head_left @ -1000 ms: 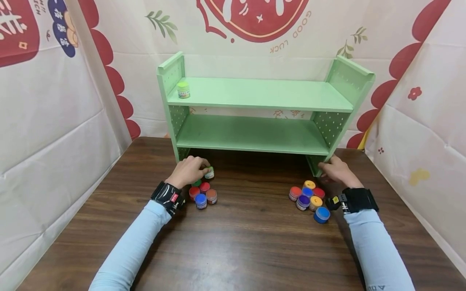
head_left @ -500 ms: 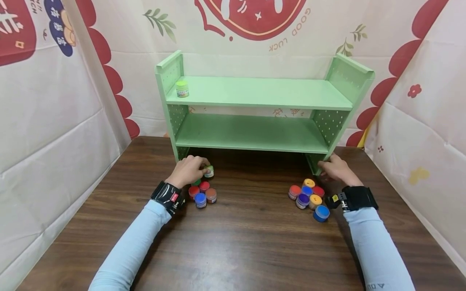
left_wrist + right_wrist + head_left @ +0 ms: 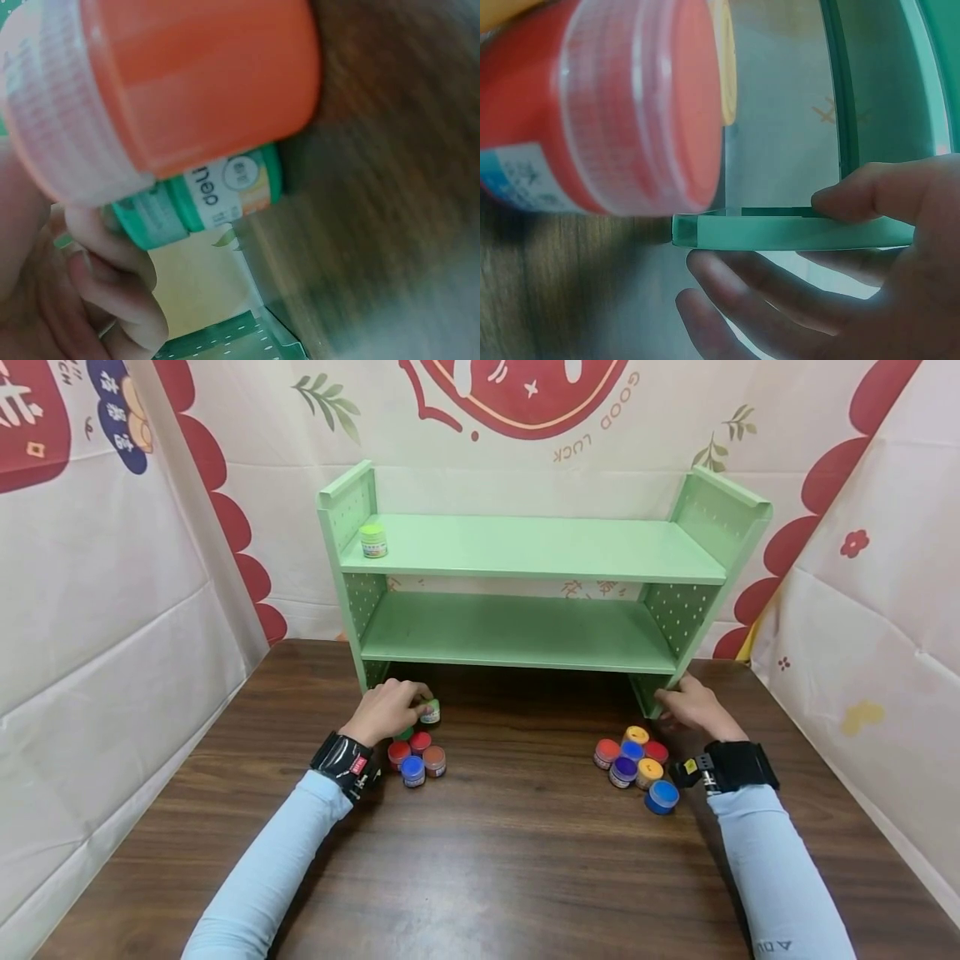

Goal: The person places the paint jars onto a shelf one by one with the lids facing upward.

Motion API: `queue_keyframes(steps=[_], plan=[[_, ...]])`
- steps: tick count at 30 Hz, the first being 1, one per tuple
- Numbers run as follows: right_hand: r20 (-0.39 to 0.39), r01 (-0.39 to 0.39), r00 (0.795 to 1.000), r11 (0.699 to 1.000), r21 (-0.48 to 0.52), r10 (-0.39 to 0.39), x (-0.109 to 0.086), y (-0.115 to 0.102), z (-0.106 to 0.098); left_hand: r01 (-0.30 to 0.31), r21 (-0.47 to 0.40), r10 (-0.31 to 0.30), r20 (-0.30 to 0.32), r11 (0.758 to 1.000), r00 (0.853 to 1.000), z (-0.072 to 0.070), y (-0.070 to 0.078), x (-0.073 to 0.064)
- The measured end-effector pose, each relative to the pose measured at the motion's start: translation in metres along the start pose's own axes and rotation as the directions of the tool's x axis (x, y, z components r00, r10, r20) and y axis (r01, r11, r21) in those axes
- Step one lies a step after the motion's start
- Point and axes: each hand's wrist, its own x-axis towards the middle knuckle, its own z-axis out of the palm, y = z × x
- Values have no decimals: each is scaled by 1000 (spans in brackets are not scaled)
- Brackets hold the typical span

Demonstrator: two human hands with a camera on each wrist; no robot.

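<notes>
My left hand (image 3: 388, 710) pinches a small green-lidded paint jar (image 3: 431, 713) on the table, under the front left of the shelf. Just below that hand, several jars with green, red, brown and blue lids (image 3: 412, 768) stand close together. A red-orange jar (image 3: 210, 82) fills the top of the left wrist view, with a green jar (image 3: 210, 196) beside the curled fingers. My right hand (image 3: 693, 710) grips the right side panel (image 3: 795, 231) of the green shelf (image 3: 517, 627), thumb on one face and fingers on the other.
A lime-lidded jar (image 3: 373, 541) stands at the left end of the upper board. Near the right hand, several red, yellow, blue and purple-lidded jars (image 3: 633, 762) cluster on the brown wooden table (image 3: 495, 843). Printed white cloth (image 3: 270, 527) hangs behind and at both sides.
The head view has shifted very slightly. Both hands keep their hold, and the jars and shelf stay where they were.
</notes>
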Motion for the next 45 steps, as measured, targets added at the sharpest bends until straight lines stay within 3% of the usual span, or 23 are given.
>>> queue_keyframes(steps=[20, 25, 31, 45], plan=[[0, -2, 1000, 1000, 22, 2, 2, 6, 2, 7, -20, -7, -4, 1000, 1000, 0, 2, 1], [3, -4, 1000, 1000, 17, 4, 2, 6, 3, 7, -32, -10, -89, 999, 996, -2, 1, 0], [7, -6, 1000, 1000, 12, 6, 2, 4, 2, -15, -60, 2, -214, 998, 977, -9, 4, -1], [6, 7, 1000, 1000, 18, -7, 2, 4, 1, -51, -85, 19, -337, 995, 941, -25, 11, -3]])
